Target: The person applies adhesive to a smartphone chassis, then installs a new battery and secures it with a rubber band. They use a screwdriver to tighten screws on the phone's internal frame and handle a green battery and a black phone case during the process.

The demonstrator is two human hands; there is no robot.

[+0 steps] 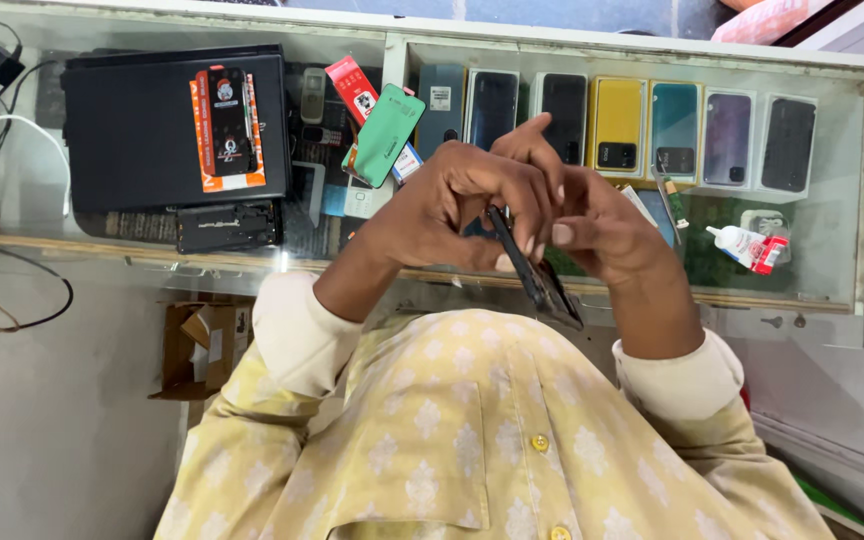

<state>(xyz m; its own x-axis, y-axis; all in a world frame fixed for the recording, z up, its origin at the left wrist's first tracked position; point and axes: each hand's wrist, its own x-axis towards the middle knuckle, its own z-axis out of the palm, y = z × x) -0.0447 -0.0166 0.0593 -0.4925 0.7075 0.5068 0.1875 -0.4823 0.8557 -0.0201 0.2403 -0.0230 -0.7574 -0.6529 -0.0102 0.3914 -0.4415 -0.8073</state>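
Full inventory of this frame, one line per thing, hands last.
phone: 1, dark, held edge-on in both hands over the counter's front edge
counter: 1, glass-topped, across the frame
phone cases: 7 in a row, grey, dark, yellow, teal, purple, black, under the glass
green box: 1, on the glass left of centre
black case: 1, large, left under the glass
red packet: 1, beside the green box
glue bottle: 1, white with red, right under the glass
cardboard box: 1, brown, on the floor
left hand: fingers around the phone's upper end
right hand: gripping the phone
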